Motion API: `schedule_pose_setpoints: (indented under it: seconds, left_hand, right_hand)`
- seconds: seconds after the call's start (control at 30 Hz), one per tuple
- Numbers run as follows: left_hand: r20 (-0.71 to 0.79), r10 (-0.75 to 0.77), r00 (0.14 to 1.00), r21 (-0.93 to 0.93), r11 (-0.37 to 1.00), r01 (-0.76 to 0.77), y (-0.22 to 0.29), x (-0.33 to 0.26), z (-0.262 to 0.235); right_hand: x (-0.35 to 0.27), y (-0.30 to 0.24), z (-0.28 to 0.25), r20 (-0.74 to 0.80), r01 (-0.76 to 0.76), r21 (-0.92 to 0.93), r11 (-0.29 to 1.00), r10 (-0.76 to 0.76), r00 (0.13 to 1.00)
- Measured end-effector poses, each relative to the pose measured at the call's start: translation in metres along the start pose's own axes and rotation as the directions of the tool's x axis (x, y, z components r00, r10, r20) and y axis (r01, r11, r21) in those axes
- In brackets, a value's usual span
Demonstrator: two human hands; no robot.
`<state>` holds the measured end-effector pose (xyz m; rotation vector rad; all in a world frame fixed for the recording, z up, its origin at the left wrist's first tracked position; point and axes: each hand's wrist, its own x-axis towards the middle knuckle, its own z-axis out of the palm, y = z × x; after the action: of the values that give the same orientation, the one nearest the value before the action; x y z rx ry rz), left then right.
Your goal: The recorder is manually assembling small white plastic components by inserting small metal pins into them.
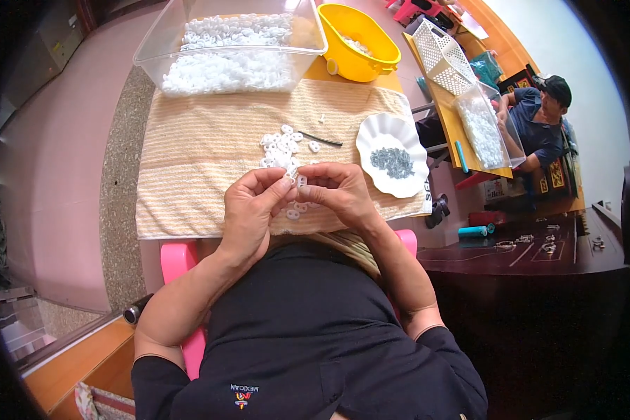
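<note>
My left hand [253, 199] is closed, its thumb and forefinger pinching a small white plastic piece [292, 172]. My right hand [343, 194] meets it from the other side, fingertips pinched together close to that piece; what lies between them is too small to make out. Just beyond my fingers is a loose pile of white plastic pieces [277, 149] with holes, and a few more lie below my fingertips. A thin dark stick-like tool [320, 139] rests beside the pile. To the right, a white scalloped dish [367, 133] holds many small grey pieces [390, 163].
A striped towel [189, 168] covers the table. At its far side stand a clear bin [294, 66] of white pieces and a yellow tub [381, 52]. Farther right, a co-worker [535, 122] sits at another table by a clear bin [483, 133] and a white perforated basket [437, 59].
</note>
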<state>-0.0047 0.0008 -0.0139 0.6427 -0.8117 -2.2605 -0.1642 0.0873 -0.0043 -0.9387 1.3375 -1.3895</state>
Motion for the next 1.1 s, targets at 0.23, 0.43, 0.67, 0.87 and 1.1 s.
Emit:
schedule_pose_setpoints:
  seconds: [0.23, 0.43, 0.67, 0.87, 1.1]
  left_hand:
    - [0.006, -0.021, 1.0, -0.013, 1.0, 0.021, 0.0013, 0.0012, -0.0012]
    - [0.022, -0.019, 1.0, -0.011, 1.0, 0.02, 0.0028, 0.0011, -0.0012]
    - [0.041, -0.035, 0.999, 0.003, 0.999, 0.035, 0.0032, 0.0014, -0.0018]
    - [0.034, -0.052, 0.998, 0.022, 0.998, 0.051, 0.0044, 0.0004, -0.0001]
    - [0.057, -0.069, 0.996, 0.029, 0.997, 0.068, 0.0072, -0.0009, 0.0016]
  right_hand:
    - [0.0006, 0.0026, -0.0029, -0.009, -0.051, -0.012, 0.999, 0.051, 0.999]
    - [0.0025, 0.0052, -0.0043, 0.004, 0.012, 0.035, 0.999, -0.012, 1.0]
    - [0.002, 0.0032, -0.004, -0.016, 0.043, 0.005, 0.999, -0.043, 0.999]
    - [0.0021, 0.0032, -0.0043, -0.011, 0.049, -0.006, 0.999, -0.05, 0.999]
    - [0.0017, 0.0047, -0.0048, -0.012, 0.041, 0.003, 0.999, -0.041, 0.999]
